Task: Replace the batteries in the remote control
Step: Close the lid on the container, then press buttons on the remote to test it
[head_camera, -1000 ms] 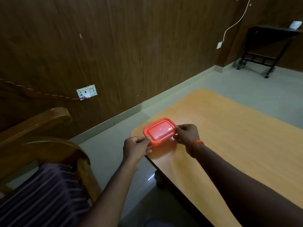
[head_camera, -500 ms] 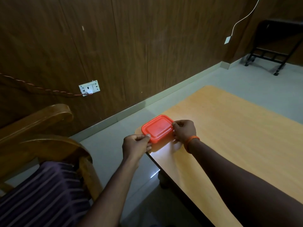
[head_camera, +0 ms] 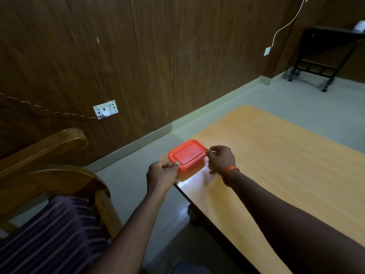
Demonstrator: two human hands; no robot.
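Observation:
A small red plastic box [head_camera: 187, 154] with its lid on sits at the near left corner of the orange wooden table [head_camera: 276, 165]. My left hand [head_camera: 163, 175] pinches the lid's near left corner. My right hand [head_camera: 222, 160], with an orange band at the wrist, grips the box's right end. What is inside the box is hidden. No remote control or batteries are in view.
A wooden chair [head_camera: 59, 175] with a striped purple cushion [head_camera: 49, 234] stands to my left. The brown panelled wall carries a white socket [head_camera: 105, 111] with a red cord. A black wheeled stand [head_camera: 325, 56] is at the far right, on grey floor.
Both hands have stayed on the red box at the table corner. The box and hands sit slightly higher in the view than a second ago; the camera has shifted a little.

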